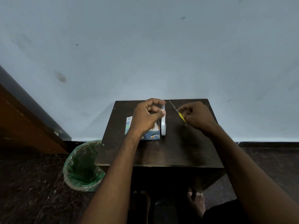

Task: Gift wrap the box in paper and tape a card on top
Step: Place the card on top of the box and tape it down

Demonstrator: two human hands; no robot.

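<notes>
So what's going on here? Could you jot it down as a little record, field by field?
surface: small dark wooden table
left hand: pinches a strip pulled up from the tape roll
right hand: grips yellow-handled scissors, blade pointing toward the tape strip
wrapped box: lies on the table left of the roll, partly hidden by the left hand
card: not visible
beside the table: green bin with a clear liner

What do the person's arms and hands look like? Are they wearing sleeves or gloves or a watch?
Both arms are bare right up to the bottom edge of the picture: no sleeves show. The left hand and right hand wear no gloves. No rings, watch or bracelet can be seen, though the picture is dim.
</notes>
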